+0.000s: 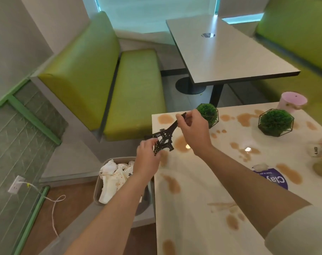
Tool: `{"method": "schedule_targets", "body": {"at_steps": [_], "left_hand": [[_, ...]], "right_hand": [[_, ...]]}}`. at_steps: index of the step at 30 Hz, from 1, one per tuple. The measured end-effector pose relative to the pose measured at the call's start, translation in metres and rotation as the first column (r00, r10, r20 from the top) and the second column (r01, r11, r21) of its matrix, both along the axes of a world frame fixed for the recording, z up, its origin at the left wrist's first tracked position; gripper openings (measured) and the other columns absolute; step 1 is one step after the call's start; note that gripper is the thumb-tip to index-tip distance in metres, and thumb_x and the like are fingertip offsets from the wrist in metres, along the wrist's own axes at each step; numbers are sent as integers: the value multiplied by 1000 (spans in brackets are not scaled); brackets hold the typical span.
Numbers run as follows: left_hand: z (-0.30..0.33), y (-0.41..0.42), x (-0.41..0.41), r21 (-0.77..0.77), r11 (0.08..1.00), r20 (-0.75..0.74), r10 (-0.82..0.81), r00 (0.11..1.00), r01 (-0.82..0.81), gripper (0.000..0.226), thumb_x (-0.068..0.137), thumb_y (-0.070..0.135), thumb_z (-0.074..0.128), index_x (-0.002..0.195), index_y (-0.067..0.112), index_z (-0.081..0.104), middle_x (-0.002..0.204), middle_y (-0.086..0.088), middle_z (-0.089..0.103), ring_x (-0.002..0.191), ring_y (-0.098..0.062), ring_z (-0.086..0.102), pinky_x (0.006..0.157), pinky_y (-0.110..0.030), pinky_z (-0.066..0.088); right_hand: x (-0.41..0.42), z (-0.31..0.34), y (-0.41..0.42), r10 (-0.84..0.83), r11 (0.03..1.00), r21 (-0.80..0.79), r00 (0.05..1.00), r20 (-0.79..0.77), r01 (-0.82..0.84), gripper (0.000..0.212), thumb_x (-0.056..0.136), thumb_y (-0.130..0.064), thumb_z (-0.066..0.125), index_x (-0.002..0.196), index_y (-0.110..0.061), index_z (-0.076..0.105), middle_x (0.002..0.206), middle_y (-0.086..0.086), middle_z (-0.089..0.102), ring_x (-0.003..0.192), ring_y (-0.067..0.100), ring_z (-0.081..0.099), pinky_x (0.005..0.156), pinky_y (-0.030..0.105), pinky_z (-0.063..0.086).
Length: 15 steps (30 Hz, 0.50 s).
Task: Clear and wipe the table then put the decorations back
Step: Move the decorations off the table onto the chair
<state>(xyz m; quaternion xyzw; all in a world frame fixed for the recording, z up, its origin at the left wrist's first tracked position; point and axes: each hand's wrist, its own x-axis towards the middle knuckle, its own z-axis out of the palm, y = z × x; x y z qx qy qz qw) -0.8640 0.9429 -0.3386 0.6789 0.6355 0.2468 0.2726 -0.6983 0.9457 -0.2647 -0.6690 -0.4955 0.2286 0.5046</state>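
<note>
**A:** In the head view, what were the hands doing?

**B:** Both held the small black lattice-metal Eiffel Tower model. It lay tilted over the far left corner of the cream-white, brown-stained table, its feet toward the person and its spire pointing away. The left hand had its fingers and thumb curled round the tower's base, just off the table's left edge. The right hand pinched the upper shaft near the spire between thumb and fingertips.

**A:** And the other decorations?

**B:** A round green artificial moss ball in a black wire geometric frame stood at the far edge, just behind the right hand. A second green moss ball in a black wire frame stood further right along that edge, and a pink cylindrical pot stood at the far edge beyond it. A round purple sticker with white lettering lay flat on the tabletop near the right forearm. Items at the right edge were too blurred to tell.

**A:** Anything beside the table?

**B:** A grey bin holding crumpled white spotted paper stood on the floor against the table's left edge, under the left forearm.
</note>
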Motion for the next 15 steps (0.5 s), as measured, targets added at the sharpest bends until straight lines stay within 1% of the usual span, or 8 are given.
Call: {"method": "schedule_targets", "body": {"at_steps": [1,3,5,6,8,10,12,15], "left_hand": [[4,-3,1,13,1000,-19,-16,1000,17,54,92,37,63,140,24,43,131,2,43,126,-17,37,103,-32,36],[10,-11,2,33,998,-57,-50,997,52,64,92,38,64,147,24,35,140,2,36,132,-17,29,104,-31,32],[9,-18,2,36,996,-93,-80,992,84,68,91,41,64,149,24,32,146,5,33,135,-16,26,106,-32,32],[9,-22,2,36,995,-107,-90,990,94,68,91,42,63,149,24,32,148,6,34,136,-17,27,106,-34,32],[10,-32,2,28,996,-134,-84,988,88,62,91,43,63,145,25,38,144,7,42,132,-18,35,102,-36,36],[13,-40,3,13,997,-139,-71,988,73,52,91,41,64,137,25,45,133,5,51,124,-19,44,94,-37,41],[16,-50,6,-7,996,-100,-89,991,88,46,90,38,65,131,23,50,126,5,55,118,-19,49,92,-39,44],[17,-66,14,-24,992,-52,-121,991,120,38,90,37,66,125,25,56,119,7,58,112,-17,53,90,-42,49]], "right_hand": [[-1,4,-3,8,1000,-3,1000,-1,-8,27,92,-40,62,88,-14,57,76,-2,66,73,14,62,71,38,53],[-4,13,-12,24,1000,1,1000,0,-24,28,92,-42,61,85,-16,54,76,1,67,74,18,65,70,40,53],[-6,19,-20,37,999,7,999,2,-37,28,93,-42,60,83,-17,52,75,1,67,72,16,67,70,41,55],[-6,22,-24,40,999,9,999,-2,-40,28,94,-42,59,83,-17,52,75,1,67,70,12,67,70,41,55],[-5,27,-35,26,1000,9,1000,-14,-26,31,95,-42,58,83,-13,54,73,1,68,62,3,64,70,39,54],[-2,30,-43,14,1000,1,1000,-19,-14,33,95,-43,57,85,-11,56,72,1,68,59,0,62,71,39,55],[2,32,-55,12,1000,-24,1000,-29,-13,35,94,-48,54,88,-14,58,71,-2,69,63,1,63,74,40,55],[10,32,-79,22,996,-84,998,-52,-27,39,96,-57,44,92,-22,60,74,-6,68,73,10,63,74,40,54]]}}
